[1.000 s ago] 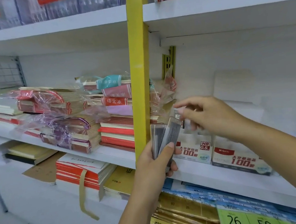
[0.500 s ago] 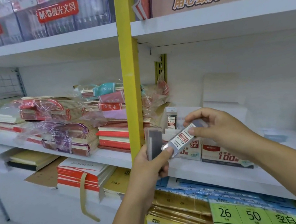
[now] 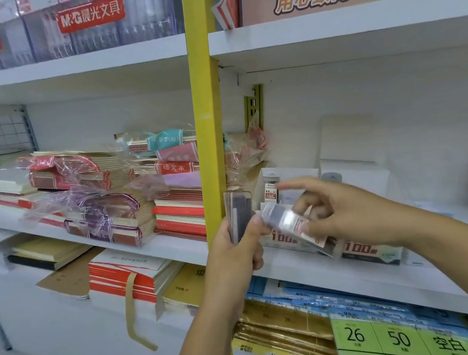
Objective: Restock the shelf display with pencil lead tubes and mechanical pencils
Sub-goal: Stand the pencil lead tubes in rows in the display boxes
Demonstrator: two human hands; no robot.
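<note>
Here, at the left of the frame, stacks of notebooks (image 3: 101,207) sit on the white shelf (image 3: 176,247). In the middle, by the yellow post (image 3: 207,117), the left hand (image 3: 234,254) grips a bunch of lead tubes (image 3: 239,211), standing up. Just right of it, the right hand (image 3: 344,212) pinches a single lead tube (image 3: 285,221), blurry, with the pointer finger sticking out, in front of the white boxes (image 3: 372,249).

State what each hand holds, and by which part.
Left hand grips a stack of lead tubes by its lower half; right hand pinches a single lead tube, seemingly mid-length.

Left hand (image 3: 233,253) in upright grip, right hand (image 3: 345,213) in pinch.
</note>
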